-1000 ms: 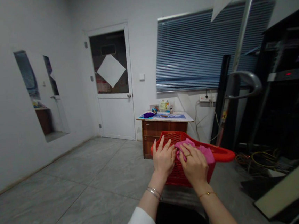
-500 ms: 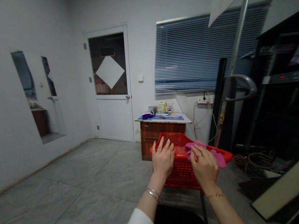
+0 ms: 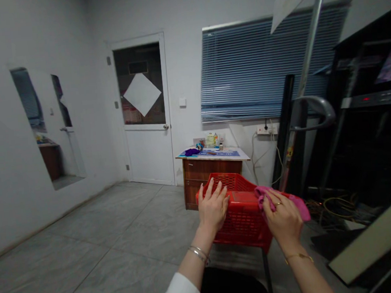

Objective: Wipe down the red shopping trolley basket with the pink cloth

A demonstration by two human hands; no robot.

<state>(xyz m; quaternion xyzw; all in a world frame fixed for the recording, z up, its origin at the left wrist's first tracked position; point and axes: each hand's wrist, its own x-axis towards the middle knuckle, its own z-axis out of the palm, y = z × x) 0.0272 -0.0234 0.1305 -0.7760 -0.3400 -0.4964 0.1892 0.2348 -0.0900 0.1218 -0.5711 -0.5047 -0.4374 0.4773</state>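
Observation:
A red plastic basket with lattice sides stands in front of me at waist height, a dark leg showing beneath it. My left hand lies on the left part of its near rim, fingers spread and stretched forward; its thumb is mostly hidden. A pink cloth is bunched under my right hand, which presses it on the right part of the rim with bent fingers.
Behind the basket is a brown wooden cabinet with a purple cloth and small bottles on top. A metal pole with a grey handle, black equipment rack, loose cables and a pale panel crowd the right.
My right hand has slid rightward along the rim with the pink cloth, uncovering more of the red top edge. My left hand stays in its place.

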